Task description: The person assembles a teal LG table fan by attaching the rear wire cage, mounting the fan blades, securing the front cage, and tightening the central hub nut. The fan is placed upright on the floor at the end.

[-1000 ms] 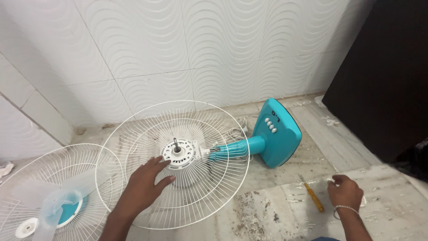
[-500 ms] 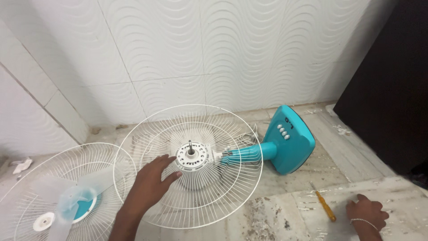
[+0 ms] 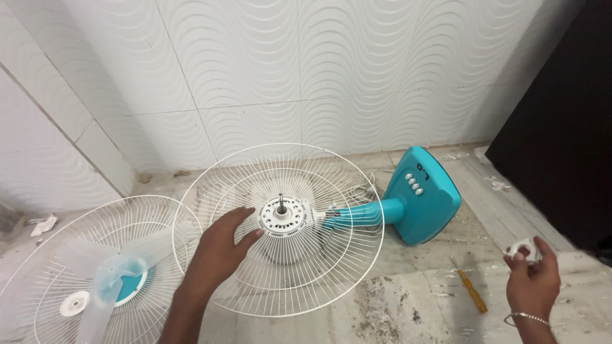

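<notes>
Dusty stone floor (image 3: 408, 306) runs to a white wave-patterned tile wall (image 3: 287, 70). Nearest, the right hand (image 3: 532, 283) has its grip pinched on a small white plastic ring nut (image 3: 524, 250), lifted above the floor beside a yellow screwdriver (image 3: 472, 292). The left hand (image 3: 220, 251), grip released and fingers spread, rests on the rear fan guard (image 3: 280, 226) by the motor hub (image 3: 282, 216). Farther back lies the teal fan base (image 3: 424, 197), near the wall. Toward the floor's left edge, 1 front guard (image 3: 76, 274) holds the translucent blade (image 3: 108, 286).

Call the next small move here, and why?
Probably carry the white ring in the right hand over to the bare shaft and lower it on. The left hand already steadies the rear grille beside the hub, and nothing sits on the shaft.
</notes>
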